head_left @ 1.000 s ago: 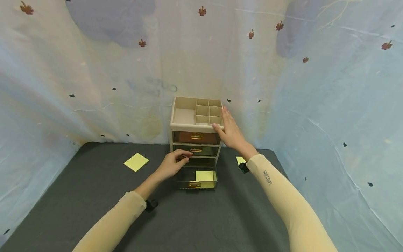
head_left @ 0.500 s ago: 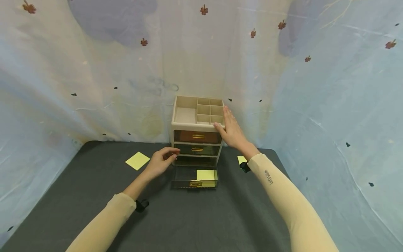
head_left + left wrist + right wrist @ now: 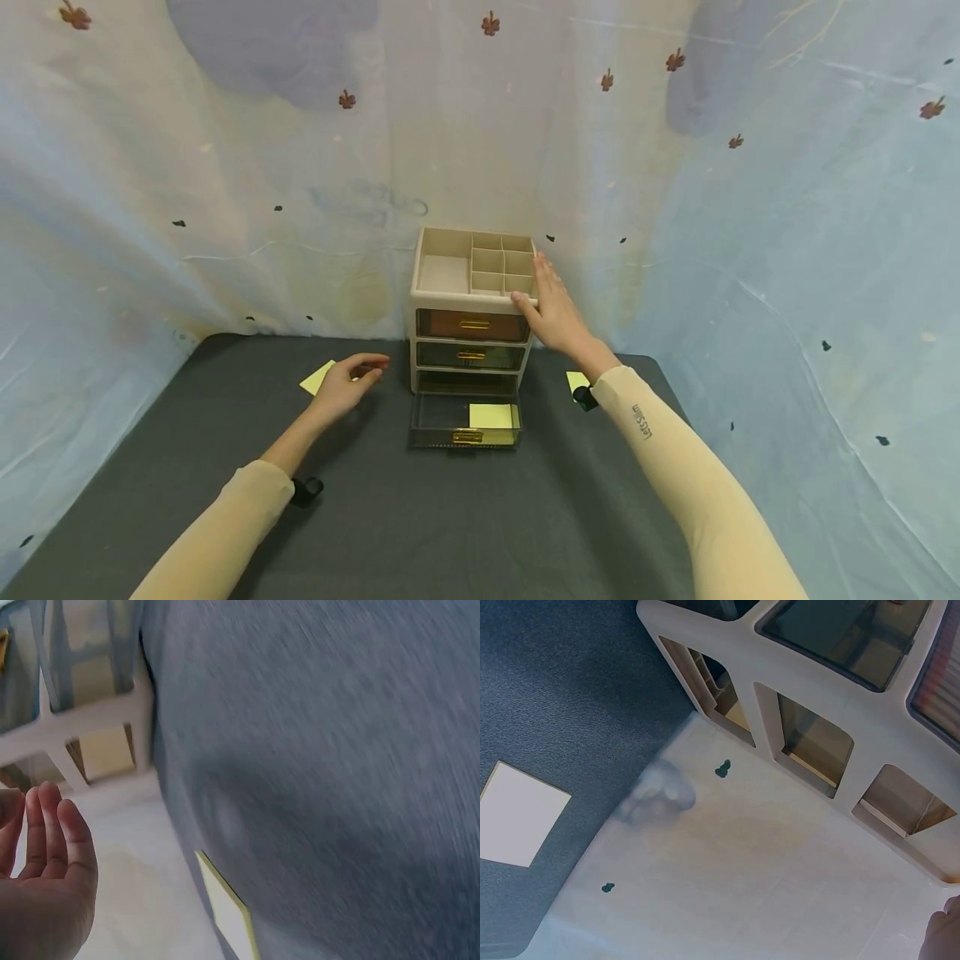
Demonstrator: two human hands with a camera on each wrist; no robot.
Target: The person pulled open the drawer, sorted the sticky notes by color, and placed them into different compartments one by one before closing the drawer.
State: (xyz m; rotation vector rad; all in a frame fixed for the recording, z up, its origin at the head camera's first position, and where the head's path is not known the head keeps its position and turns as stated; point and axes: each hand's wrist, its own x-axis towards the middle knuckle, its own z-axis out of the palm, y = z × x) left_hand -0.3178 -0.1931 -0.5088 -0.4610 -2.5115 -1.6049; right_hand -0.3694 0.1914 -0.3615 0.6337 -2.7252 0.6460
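Note:
A cream desktop drawer organizer (image 3: 474,298) stands at the back of the table. Its bottom drawer (image 3: 465,435) is pulled out, with a yellow sticky note pad (image 3: 491,416) in its right part. My right hand (image 3: 557,315) rests at the organizer's top right edge, fingers straight along the side and thumb over the front rim. Left of the organizer, my left hand (image 3: 341,390) hovers with loosely bent fingers and nothing visible in them. It partly covers a second yellow sticky note pad (image 3: 315,379), also seen as a pale square pad (image 3: 229,911) in the left wrist view.
Another yellow sticky note pad (image 3: 576,381) lies right of the organizer, partly behind my right wrist. The organizer's top tray (image 3: 444,273) has several compartments. Two upper drawers with gold handles are closed. A patterned curtain (image 3: 465,125) hangs behind the dark table (image 3: 480,525).
My left hand has moved left, away from the front of the drawers to beside the left sticky note pad. My right hand stays on the organizer, and the bottom drawer remains out.

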